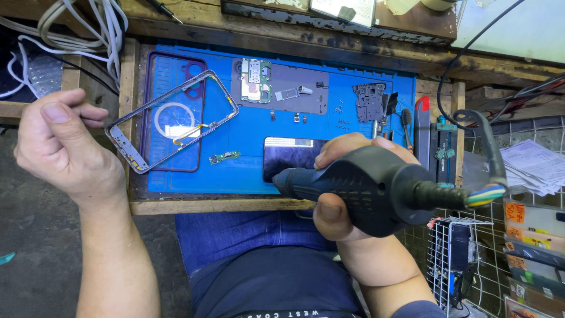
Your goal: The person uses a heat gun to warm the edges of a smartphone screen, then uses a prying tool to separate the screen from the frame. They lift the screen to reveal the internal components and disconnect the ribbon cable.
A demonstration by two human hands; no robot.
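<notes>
My left hand [62, 144] pinches one corner of a bare phone middle frame [173, 118], holding it tilted above a blue work mat [247, 171]. My right hand [344, 200] grips a black hot-air handle [365, 185], its nozzle pointing left over a dark phone back panel [288, 156] lying on the mat. A thick cable with coloured wires [485, 194] runs from the handle's rear. Under the frame rests a purple phone cover [170, 76]. Beside the handle's nozzle, a small green circuit strip [225, 156] lies on the mat.
A phone chassis with a green board [279, 85] and a dark shield part [369, 101] rest at the mat's far side, with small screws [340, 109] between. Screwdrivers [421, 126] stand right of the mat. White cables [88, 23] hang at the far left. A wire rack [456, 253] stands at the lower right.
</notes>
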